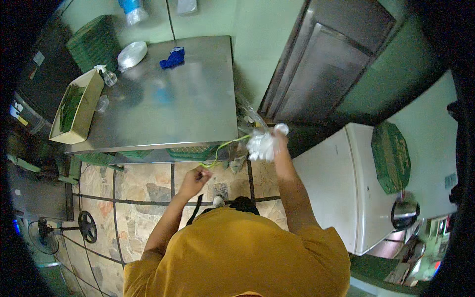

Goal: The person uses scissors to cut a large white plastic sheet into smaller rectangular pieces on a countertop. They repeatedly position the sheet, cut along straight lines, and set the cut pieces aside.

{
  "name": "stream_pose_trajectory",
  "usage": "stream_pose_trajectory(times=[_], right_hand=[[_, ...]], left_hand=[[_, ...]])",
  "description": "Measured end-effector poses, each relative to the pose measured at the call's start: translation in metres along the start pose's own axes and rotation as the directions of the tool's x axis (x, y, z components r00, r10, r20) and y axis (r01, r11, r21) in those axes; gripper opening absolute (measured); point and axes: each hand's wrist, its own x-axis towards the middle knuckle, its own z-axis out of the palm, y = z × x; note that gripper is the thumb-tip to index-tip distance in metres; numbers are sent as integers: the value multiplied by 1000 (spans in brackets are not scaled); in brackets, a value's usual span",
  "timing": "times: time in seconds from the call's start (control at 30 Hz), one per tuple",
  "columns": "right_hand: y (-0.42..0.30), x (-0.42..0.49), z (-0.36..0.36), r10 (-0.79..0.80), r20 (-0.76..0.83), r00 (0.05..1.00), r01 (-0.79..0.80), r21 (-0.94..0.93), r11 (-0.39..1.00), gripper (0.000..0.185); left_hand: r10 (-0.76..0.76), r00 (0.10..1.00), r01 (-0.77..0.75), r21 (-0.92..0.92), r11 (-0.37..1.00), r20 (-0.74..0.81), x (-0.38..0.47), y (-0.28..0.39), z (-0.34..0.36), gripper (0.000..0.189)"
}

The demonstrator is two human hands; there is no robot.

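Note:
My left hand [195, 182] is in front of the steel table, its fingers curled at the near end of a yellow-green string [219, 148]. The string runs slackly up to the right, towards a blurred bundle of white and clear plastic [259, 146]. My right hand [281, 140] grips that bundle just off the table's right corner. A round white end [282, 129] shows above the right fingers; motion blur hides what exactly the bundle is. Some clear plastic film [252, 111] trails up behind it.
The stainless steel table [193, 115] bears a blue cloth [173, 58], a spray bottle [108, 76], a wrapped white stack [132, 55] and a cream box of green leaves [78, 107]. A white chest freezer [334, 185] stands at right, a fan [46, 230] at left.

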Motion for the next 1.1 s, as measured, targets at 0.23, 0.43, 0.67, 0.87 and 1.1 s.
stream_pose_trajectory(times=[0.23,0.43,0.67,0.87,1.1], right_hand=[[21,258,76,-184,-9,983,-106,-843,-528,37],[152,274,106,-93,27,995,-34,-803,-595,45],[227,258,52,476,423,771,568,-795,-214,58],[243,303,32,634,539,554,832,-372,-411,58],[220,303,58,720,462,518,781,-599,-177,52]], left_hand=[[-475,783,613,364,701,-402,-80,-87,-52,23],[-899,165,890,-331,313,-406,-246,-112,31,17],[-957,-141,887,-461,-10,-252,-300,-59,179,22],[-965,-197,733,-679,-29,-172,-224,-2,206,21],[-941,-323,479,-875,-68,-104,-200,26,245,16]])
